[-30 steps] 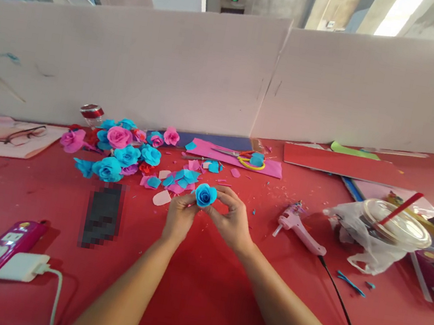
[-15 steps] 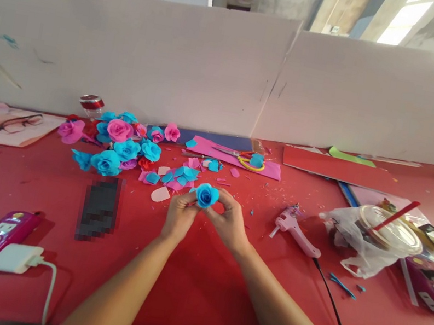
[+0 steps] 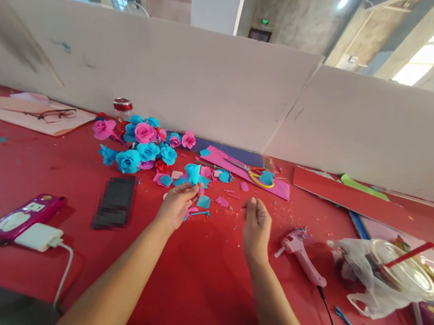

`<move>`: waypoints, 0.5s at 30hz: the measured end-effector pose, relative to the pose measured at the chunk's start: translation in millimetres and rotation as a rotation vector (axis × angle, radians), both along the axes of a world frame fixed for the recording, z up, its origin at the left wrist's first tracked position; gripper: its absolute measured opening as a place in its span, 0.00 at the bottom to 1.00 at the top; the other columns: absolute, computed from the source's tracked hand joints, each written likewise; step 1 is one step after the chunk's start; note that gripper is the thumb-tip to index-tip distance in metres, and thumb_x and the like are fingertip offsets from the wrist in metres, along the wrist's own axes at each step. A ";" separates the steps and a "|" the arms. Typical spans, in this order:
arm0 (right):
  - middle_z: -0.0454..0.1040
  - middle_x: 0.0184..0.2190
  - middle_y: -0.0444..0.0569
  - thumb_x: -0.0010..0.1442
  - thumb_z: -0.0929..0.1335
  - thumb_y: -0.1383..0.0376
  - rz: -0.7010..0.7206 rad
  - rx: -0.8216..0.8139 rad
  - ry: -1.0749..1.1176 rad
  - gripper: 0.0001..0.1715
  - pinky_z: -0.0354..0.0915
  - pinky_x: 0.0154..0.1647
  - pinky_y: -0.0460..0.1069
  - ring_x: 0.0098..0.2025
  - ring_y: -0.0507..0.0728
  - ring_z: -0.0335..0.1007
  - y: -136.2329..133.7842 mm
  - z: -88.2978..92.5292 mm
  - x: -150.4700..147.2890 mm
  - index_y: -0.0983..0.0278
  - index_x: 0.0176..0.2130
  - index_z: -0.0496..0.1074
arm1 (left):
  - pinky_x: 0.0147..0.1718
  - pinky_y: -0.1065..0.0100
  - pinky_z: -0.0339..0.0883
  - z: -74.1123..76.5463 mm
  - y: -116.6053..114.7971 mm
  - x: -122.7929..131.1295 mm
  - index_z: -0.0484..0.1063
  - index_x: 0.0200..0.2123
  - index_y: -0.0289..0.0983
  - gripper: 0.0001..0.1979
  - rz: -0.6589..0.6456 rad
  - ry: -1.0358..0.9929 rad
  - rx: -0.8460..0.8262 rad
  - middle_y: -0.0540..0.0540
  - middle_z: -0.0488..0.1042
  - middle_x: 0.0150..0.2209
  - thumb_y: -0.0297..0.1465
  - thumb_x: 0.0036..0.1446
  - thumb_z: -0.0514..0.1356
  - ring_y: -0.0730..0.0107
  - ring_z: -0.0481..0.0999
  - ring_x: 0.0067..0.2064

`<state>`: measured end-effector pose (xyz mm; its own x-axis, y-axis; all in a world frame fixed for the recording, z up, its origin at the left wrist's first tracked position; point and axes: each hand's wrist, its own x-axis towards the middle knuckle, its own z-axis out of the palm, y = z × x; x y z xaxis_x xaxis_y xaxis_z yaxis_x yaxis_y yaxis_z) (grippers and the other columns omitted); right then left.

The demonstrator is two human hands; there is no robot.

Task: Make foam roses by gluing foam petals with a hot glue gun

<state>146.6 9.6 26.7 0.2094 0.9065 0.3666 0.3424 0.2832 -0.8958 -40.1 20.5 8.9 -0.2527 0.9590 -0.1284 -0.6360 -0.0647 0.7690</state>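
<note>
Left fingers (image 3: 190, 193) pinching blue flower (image 3: 192, 172), seemingly upright

The right hand (image 3: 257, 222) has left the blue paper flower (image 3: 192, 173) and come nearer the glue gun (image 3: 301, 253), just left of it, fingers curled in; whether they pinch anything cannot be told. The left hand (image 3: 180, 202) alone now holds the flower, which sits farther left of the glue gun than before and shows side-on instead of face-on. Left of the glue gun, a blue paper piece (image 3: 203, 202) comes into sight between the parted hands.
</note>
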 end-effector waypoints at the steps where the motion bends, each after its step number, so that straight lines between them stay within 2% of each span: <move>1: 0.64 0.22 0.42 0.63 0.59 0.53 -0.078 0.047 -0.012 0.19 0.56 0.28 0.47 0.25 0.52 0.56 1.1 0.8 1.8 0.63 0.30 0.67 | 0.38 0.69 0.68 -1.1 0.7 -0.5 0.76 0.22 0.36 0.12 0.005 -0.004 -0.009 0.47 0.79 0.32 0.30 0.32 0.74 0.73 0.76 0.32; 3: 0.72 0.32 0.49 0.60 0.63 0.56 -0.157 0.154 -0.093 0.14 0.61 0.37 0.50 0.33 0.56 0.62 2.4 0.1 1.1 0.63 0.36 0.70 | 0.41 0.68 0.67 -2.3 0.0 0.7 0.77 0.23 0.36 0.12 -0.014 0.011 -0.009 0.46 0.79 0.31 0.31 0.32 0.74 0.71 0.77 0.35; 4: 0.74 0.37 0.51 0.59 0.65 0.58 -0.123 0.187 -0.146 0.13 0.61 0.41 0.53 0.38 0.58 0.64 2.1 -1.5 -1.7 0.63 0.39 0.71 | 0.43 0.67 0.66 -2.2 -1.5 2.4 0.78 0.23 0.36 0.11 -0.036 0.033 0.000 0.45 0.80 0.31 0.31 0.32 0.73 0.69 0.77 0.37; 6: 0.76 0.42 0.53 0.57 0.67 0.58 0.068 0.165 -0.212 0.14 0.62 0.46 0.56 0.43 0.60 0.67 -0.9 -7.0 -11.6 0.62 0.42 0.73 | 0.45 0.65 0.65 -1.2 -5.9 7.3 0.79 0.25 0.36 0.11 -0.091 0.094 0.031 0.44 0.80 0.33 0.31 0.34 0.73 0.64 0.77 0.41; 8: 0.78 0.39 0.51 0.57 0.67 0.59 0.265 0.082 -0.201 0.13 0.64 0.45 0.55 0.41 0.60 0.71 -6.6 -13.3 -23.2 0.61 0.41 0.74 | 0.46 0.62 0.64 0.5 -10.9 13.1 0.80 0.27 0.37 0.11 -0.167 0.135 0.060 0.43 0.80 0.34 0.33 0.35 0.72 0.60 0.77 0.43; 9: 0.79 0.37 0.50 0.58 0.67 0.59 0.320 0.046 -0.180 0.12 0.65 0.45 0.55 0.40 0.59 0.72 -9.8 -16.1 -28.2 0.62 0.40 0.74 | 0.46 0.62 0.64 1.3 -13.2 15.9 0.80 0.27 0.37 0.11 -0.198 0.142 0.069 0.43 0.81 0.34 0.33 0.36 0.72 0.59 0.77 0.44; 12: 0.79 0.32 0.49 0.58 0.66 0.59 0.321 -0.010 -0.122 0.11 0.67 0.42 0.53 0.36 0.58 0.75 -16.6 -20.8 -35.7 0.62 0.36 0.76 | 0.46 0.60 0.65 2.3 -18.4 22.7 0.81 0.27 0.37 0.10 -0.293 0.159 0.096 0.42 0.81 0.34 0.35 0.38 0.71 0.57 0.77 0.43; 15: 0.80 0.31 0.49 0.56 0.67 0.58 0.279 -0.059 -0.064 0.12 0.68 0.41 0.53 0.35 0.60 0.76 -16.7 -22.4 -34.4 0.63 0.34 0.77 | 0.49 0.58 0.64 3.1 -21.6 26.6 0.82 0.30 0.38 0.09 -0.371 0.208 0.117 0.43 0.81 0.36 0.35 0.42 0.70 0.56 0.77 0.44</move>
